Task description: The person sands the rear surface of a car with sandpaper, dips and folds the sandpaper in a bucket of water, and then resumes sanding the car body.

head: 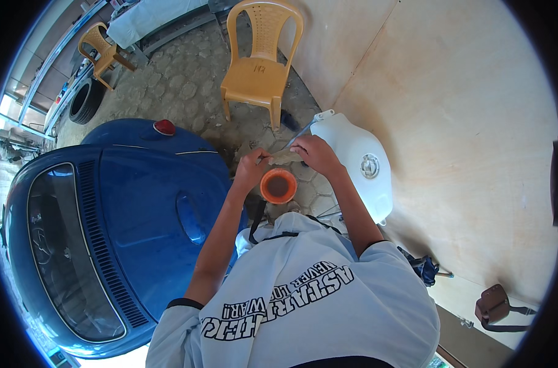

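Note:
Between my two hands a thin, pale, translucent piece of sheet (284, 157) is stretched; its exact material is unclear. My left hand (252, 169) pinches one end, and my right hand (315, 154) grips the other. Just below the sheet stands an orange plastic bucket (263, 189) holding murky brownish liquid (278, 186). Close to my right forearm is a white motorcycle fuel tank (352, 138) with a round metal filler cap (369, 166). What supports the tank is mostly hidden.
A blue car (141, 221) with a red tail light (164, 127) stands at the left. Ahead is a tan plastic chair (256, 78), with a dark shoe (289, 120) beside it. A pale wall (454, 129) rises at the right. Further off are a tire (86, 101) and another chair (105, 53).

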Motion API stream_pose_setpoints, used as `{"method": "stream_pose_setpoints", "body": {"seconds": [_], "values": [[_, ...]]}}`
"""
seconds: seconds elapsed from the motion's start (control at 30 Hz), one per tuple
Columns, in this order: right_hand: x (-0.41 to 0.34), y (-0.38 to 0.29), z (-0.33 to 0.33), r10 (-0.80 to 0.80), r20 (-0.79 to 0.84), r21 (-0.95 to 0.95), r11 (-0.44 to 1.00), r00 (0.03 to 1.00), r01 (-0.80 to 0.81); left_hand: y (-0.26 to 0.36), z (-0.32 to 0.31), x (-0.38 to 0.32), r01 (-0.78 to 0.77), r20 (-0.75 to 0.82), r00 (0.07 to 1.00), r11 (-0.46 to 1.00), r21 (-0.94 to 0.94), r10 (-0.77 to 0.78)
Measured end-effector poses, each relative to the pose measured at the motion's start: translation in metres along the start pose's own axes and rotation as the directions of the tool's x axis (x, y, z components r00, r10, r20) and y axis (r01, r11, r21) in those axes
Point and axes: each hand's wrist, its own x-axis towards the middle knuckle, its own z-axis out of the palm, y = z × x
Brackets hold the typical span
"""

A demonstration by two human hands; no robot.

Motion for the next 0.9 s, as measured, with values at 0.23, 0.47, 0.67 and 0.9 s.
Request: {"method": "stream_pose_setpoints", "body": {"seconds": [0.23, 0.47, 0.67, 0.9], "values": [[0.000, 0.006, -0.004, -0.009, 0.001, -0.042, 0.999, 1.000, 0.009, 0.004, -0.001, 0.000, -0.017, -0.001, 1.000, 1.000, 0.001, 0.017], [-0.001, 0.003, -0.006, -0.007, -0.003, -0.005, 1.000, 1.000, 0.007, 0.001, -0.001, -0.002, -0.001, 0.016, 1.000, 1.000, 0.001, 0.001], [-0.003, 0.004, -0.004, -0.040, -0.042, -0.032, 0.999, 0.998, 0.038, 0.004, -0.002, 0.003, -0.033, 0.026, 0.999, 0.999, 0.025, 0.033], [-0.001, 0.000, -0.010, -0.085, -0.035, -0.058, 0.995, 0.996, 0.083, 0.031, -0.006, 0.015, -0.116, 0.057, 0.992, 0.992, 0.048, 0.113]]}}
